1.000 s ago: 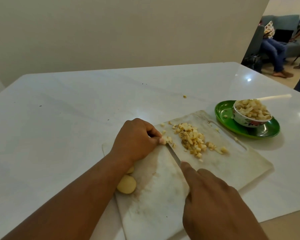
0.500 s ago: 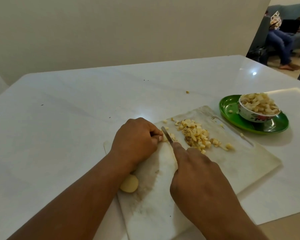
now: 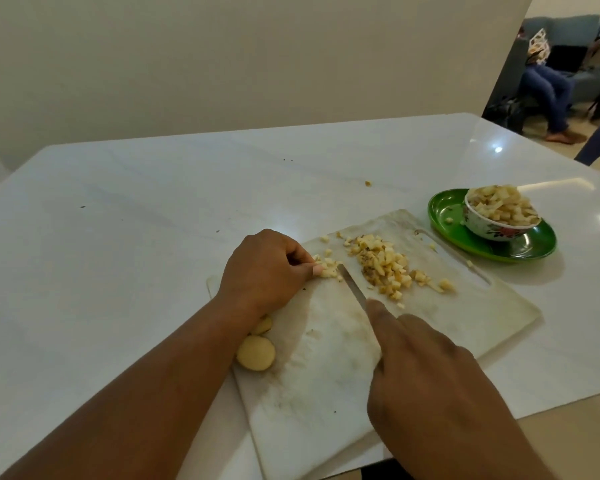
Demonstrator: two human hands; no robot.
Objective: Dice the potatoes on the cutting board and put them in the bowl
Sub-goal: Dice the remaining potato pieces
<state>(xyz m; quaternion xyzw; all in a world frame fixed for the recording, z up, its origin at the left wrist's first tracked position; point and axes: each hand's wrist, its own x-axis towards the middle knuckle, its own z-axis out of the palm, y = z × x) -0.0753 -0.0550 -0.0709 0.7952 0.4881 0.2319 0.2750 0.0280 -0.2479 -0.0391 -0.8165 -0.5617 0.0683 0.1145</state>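
Note:
On the white cutting board (image 3: 326, 393) my left hand (image 3: 264, 271) pinches a small cluster of cut potato pieces (image 3: 328, 266) with curled fingers. My right hand (image 3: 430, 382) grips a knife (image 3: 352, 287), forefinger along the spine, the blade lying just right of those pieces. A pile of diced potato (image 3: 385, 265) sits further right on the board. Two peeled potato halves (image 3: 256, 352) lie at the board's left edge under my left forearm. The floral bowl (image 3: 492, 226) heaped with dice stands at the right.
The bowl sits on a green plate (image 3: 465, 240) beside the board's handle end. A stray potato bit (image 3: 368, 183) lies on the white table (image 3: 118, 237). Beyond the table's far right corner, people sit on a sofa (image 3: 551, 81).
The knife has pulled back toward me and its blade now lies lower on the board, right of the pieces my left hand holds. More small cut pieces show at my left fingertips.

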